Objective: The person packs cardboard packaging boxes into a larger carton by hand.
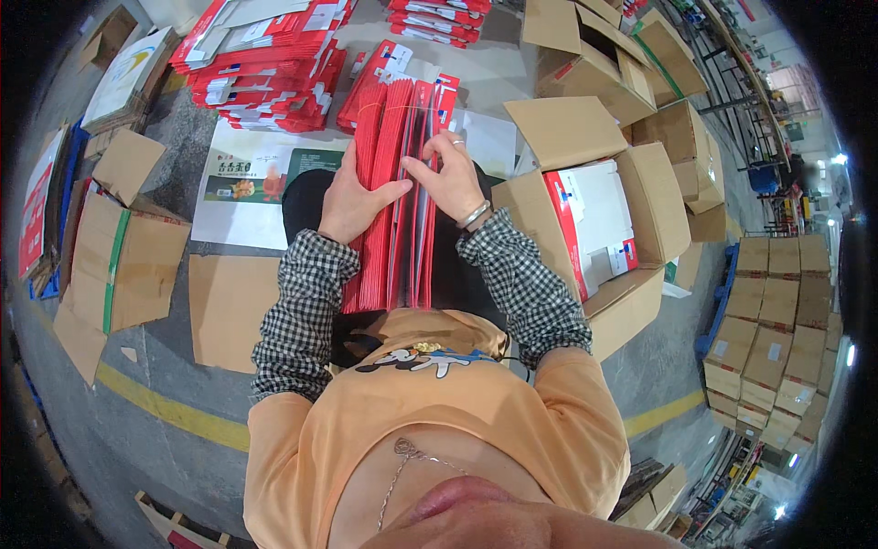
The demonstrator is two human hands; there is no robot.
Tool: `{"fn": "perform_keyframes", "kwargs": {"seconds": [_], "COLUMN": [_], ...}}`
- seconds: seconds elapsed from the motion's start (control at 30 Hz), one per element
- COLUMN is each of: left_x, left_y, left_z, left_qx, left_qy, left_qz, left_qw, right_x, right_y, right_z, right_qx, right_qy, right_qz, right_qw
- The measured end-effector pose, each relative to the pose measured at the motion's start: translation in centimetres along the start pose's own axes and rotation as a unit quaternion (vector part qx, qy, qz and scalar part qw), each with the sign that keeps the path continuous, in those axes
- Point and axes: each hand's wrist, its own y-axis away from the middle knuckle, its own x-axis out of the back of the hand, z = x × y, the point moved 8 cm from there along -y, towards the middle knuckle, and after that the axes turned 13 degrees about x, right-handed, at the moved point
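A bundle of red flat-folded cartons (373, 265) stands on edge across my lap, its layers running away from me. My left hand (355, 199) grips the bundle's left side, with the thumb laid over the top edges. On the right, my right hand (450, 183) holds the outer cartons, its thumb among the edges near a dark gap between layers. A thin band seems to cross the bundle's far end. Both forearms wear black-and-white checked sleeves, and a bracelet circles my right wrist.
Beyond the bundle lie a tall pile of red and white flat cartons (274, 78) and a smaller pile (439, 20). An open cardboard box (654, 197) at right contains more cartons. Another open box (146, 256) stands at left. Stacked boxes (768, 320) stand far right.
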Motion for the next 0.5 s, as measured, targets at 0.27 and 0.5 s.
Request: {"fn": "perform_keyframes", "kwargs": {"seconds": [0.27, 0.5], "left_x": [-0.2, -0.7], "left_y": [0.2, 0.5], "left_z": [0.3, 1.4], "left_qx": [0.005, -0.023], "left_qy": [-0.025, -0.060], "left_qz": [0.005, -0.020], "left_qw": [1.000, 0.998], "right_x": [0.1, -0.2], "right_y": [0.5, 0.6], "right_z": [2.0, 1.0], "right_qx": [-0.071, -0.081], "right_qy": [-0.089, -0.071], "right_qz": [0.001, -0.029], "right_qw": [0.994, 0.994]}}
